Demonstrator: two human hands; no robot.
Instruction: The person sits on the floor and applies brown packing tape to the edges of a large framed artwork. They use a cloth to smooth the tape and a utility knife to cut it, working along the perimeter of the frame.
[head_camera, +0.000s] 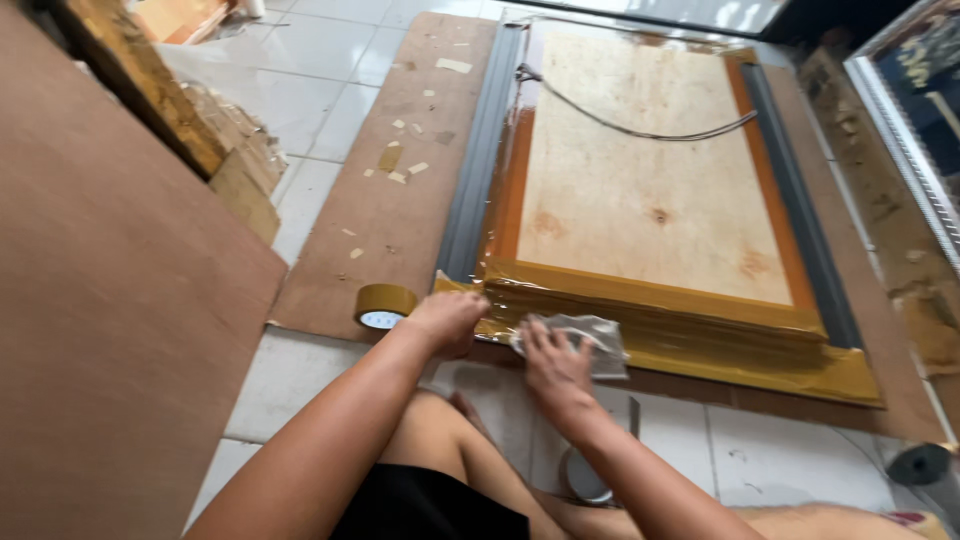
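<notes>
A large flat frame (650, 190) lies face down on the floor, its plywood back up and its near edge bound in brown tape. My left hand (447, 318) is closed on the frame's near left corner, gripping the tape or film there. My right hand (552, 362) presses flat on a crumpled piece of clear plastic film (590, 335) against the near edge. A roll of brown tape (384, 305) stands just left of my left hand. A grey wire (640, 128) hangs slack across the frame's back.
A brown board (400, 170) lies under the frame on white tiles. A big hardboard sheet (110, 330) leans at left. Another tape roll (583, 478) sits by my knee, a dark roll (920, 465) at bottom right, and an ornate framed picture (915, 90) at right.
</notes>
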